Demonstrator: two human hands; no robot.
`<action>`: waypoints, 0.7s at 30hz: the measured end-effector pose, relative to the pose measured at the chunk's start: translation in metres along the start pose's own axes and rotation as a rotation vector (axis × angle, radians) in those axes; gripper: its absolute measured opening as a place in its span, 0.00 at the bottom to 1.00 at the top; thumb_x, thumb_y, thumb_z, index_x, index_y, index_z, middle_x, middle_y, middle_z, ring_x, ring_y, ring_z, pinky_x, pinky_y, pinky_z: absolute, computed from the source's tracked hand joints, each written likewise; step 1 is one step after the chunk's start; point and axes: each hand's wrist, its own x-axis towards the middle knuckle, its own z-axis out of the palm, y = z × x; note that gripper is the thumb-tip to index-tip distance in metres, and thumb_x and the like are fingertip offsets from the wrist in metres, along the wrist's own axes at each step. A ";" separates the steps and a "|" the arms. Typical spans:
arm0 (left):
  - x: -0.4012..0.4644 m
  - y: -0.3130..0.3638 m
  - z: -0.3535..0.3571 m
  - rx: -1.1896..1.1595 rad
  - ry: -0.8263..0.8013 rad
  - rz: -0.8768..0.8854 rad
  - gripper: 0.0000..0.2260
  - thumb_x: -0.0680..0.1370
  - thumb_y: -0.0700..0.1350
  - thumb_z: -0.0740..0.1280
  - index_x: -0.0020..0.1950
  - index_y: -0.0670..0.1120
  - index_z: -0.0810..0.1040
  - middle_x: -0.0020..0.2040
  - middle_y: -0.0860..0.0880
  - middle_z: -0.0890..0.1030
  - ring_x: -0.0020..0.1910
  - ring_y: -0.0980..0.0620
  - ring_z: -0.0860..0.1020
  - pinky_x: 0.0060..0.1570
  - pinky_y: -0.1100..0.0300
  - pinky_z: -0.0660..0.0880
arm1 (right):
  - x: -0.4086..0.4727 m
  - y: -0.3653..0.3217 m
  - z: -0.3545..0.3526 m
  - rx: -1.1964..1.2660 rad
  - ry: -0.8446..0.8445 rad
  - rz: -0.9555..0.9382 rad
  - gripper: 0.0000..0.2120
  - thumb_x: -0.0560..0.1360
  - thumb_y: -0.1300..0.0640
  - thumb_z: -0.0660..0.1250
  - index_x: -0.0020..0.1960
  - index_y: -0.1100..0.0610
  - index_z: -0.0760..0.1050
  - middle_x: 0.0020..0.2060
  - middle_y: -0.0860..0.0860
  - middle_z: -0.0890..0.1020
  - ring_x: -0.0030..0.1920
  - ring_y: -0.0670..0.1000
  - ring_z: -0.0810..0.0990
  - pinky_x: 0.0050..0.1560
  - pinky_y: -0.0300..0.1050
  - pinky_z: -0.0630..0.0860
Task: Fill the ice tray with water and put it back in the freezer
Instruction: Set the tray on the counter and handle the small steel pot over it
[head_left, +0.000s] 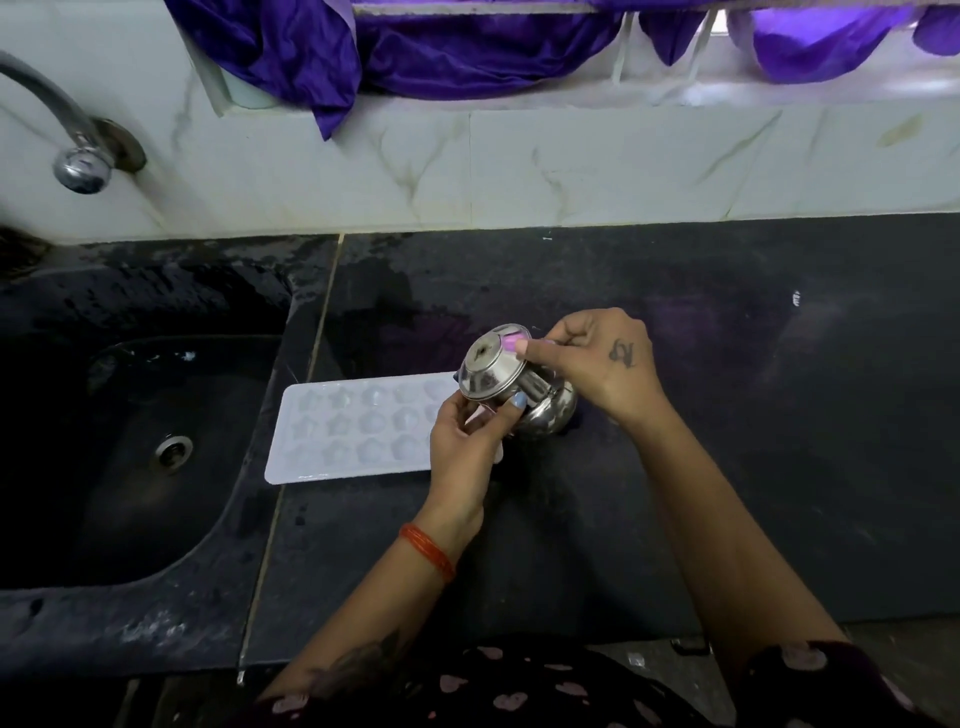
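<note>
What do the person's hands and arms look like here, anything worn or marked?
Both forearms are bare. The left hand has an orange-red bangle stack at the wrist and a pale blue painted thumbnail; a dark tattoo shows on that forearm near the elbow. The right hand has a small dark tattoo on its back and a pink painted nail. Dark clothing with pale pink heart-like shapes shows at the bottom edge.

No readable text shows anywhere; the tattoo on the right hand (605, 364) is illegible.
</note>
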 end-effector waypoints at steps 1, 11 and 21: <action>0.004 0.002 -0.001 0.000 0.009 0.013 0.22 0.72 0.41 0.73 0.64 0.43 0.73 0.56 0.49 0.82 0.56 0.53 0.81 0.55 0.61 0.78 | 0.005 -0.001 0.001 0.023 -0.011 -0.005 0.15 0.64 0.43 0.76 0.32 0.55 0.81 0.30 0.50 0.83 0.36 0.48 0.82 0.44 0.49 0.80; 0.040 0.041 -0.020 0.062 0.107 0.126 0.30 0.69 0.37 0.74 0.68 0.44 0.68 0.62 0.47 0.78 0.61 0.51 0.77 0.57 0.59 0.76 | 0.052 -0.016 0.028 0.323 -0.119 0.023 0.14 0.61 0.49 0.79 0.27 0.55 0.78 0.25 0.50 0.80 0.28 0.45 0.77 0.34 0.42 0.75; 0.111 0.092 -0.066 0.133 0.150 0.165 0.34 0.66 0.33 0.76 0.67 0.43 0.65 0.59 0.48 0.77 0.55 0.54 0.77 0.49 0.65 0.76 | 0.110 -0.043 0.090 0.429 -0.207 0.058 0.14 0.64 0.49 0.77 0.30 0.58 0.78 0.31 0.57 0.81 0.36 0.53 0.79 0.48 0.55 0.78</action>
